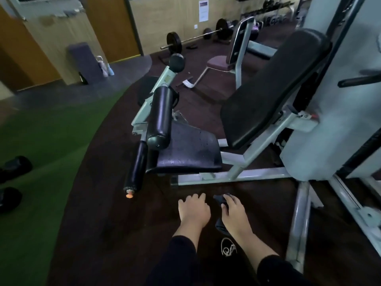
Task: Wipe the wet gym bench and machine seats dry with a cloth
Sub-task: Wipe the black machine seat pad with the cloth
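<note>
A leg machine stands in front of me. Its dark seat pad [189, 149] is speckled with water drops, and a black backrest [274, 87] slopes up to the right. Two black roller pads [161, 116] sit at the seat's left end. My right hand [234, 213] grips a dark cloth [220, 200], held low in front of the machine's frame; part of the cloth hangs under the palm. My left hand [193, 209] hovers beside it with relaxed fingers, holding nothing. Both hands are below the seat, apart from it.
The machine's white frame bar [237, 175] runs just beyond my hands, with an upright leg [301, 219] at right. A second purple-seated machine [219, 64] and a barbell [195, 38] stand further back. Dark dumbbells [14, 168] lie on green turf at left.
</note>
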`<state>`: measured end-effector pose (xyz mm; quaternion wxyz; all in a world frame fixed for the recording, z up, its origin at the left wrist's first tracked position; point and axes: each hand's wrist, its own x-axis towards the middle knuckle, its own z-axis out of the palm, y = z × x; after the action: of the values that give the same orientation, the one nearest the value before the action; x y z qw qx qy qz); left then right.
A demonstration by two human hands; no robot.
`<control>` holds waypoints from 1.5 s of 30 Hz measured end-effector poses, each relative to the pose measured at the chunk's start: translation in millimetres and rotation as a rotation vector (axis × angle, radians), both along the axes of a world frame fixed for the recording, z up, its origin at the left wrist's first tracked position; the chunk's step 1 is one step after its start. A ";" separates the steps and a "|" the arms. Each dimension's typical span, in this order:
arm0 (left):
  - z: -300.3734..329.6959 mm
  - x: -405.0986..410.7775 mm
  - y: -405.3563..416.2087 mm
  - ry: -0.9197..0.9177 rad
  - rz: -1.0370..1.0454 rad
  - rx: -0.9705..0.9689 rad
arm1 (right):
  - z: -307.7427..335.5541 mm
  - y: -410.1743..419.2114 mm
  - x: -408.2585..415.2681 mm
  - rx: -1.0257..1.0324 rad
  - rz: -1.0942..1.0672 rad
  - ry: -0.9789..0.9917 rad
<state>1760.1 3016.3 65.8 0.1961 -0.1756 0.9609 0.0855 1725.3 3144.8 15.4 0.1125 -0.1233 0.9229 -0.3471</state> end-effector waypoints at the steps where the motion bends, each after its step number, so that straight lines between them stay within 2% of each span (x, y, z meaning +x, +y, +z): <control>1: -2.1 -16.6 -5.5 0.002 0.009 0.002 | -1.8 -5.3 -18.8 -0.007 0.011 0.001; 8: -14.9 -131.8 -34.7 -0.012 0.132 0.020 | -10.0 -29.9 -154.7 -0.014 0.069 0.016; 15: -47.2 -216.0 -49.5 -0.016 0.139 -0.001 | -48.5 -39.9 -237.7 -0.044 0.062 -0.006; 21: -103.8 -266.8 -74.5 -0.028 0.091 -0.036 | -114.3 -61.7 -279.7 -0.069 0.084 -0.019; 30: -229.3 -325.8 -117.0 0.046 0.059 -0.075 | -238.2 -102.3 -341.5 -0.182 0.112 0.028; 34: -292.5 -347.3 -141.1 0.112 0.011 -0.141 | -296.6 -120.1 -371.5 -0.248 0.079 0.079; 38: -339.6 -371.2 -161.0 0.231 -0.046 -0.241 | -351.3 -137.2 -399.8 -0.256 0.102 0.214; 41: -364.8 -384.3 -167.3 0.359 -0.053 -0.309 | -378.0 -146.6 -417.2 -0.254 0.126 0.292; 45: -377.5 -386.6 -167.2 0.439 -0.048 -0.374 | -390.5 -150.0 -427.9 -0.287 0.187 0.391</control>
<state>1373.5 2849.1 -311.7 -0.0502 -0.1633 0.9834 -0.0617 1297.3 2994.8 -375.1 -0.0548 -0.2875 0.8530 -0.4321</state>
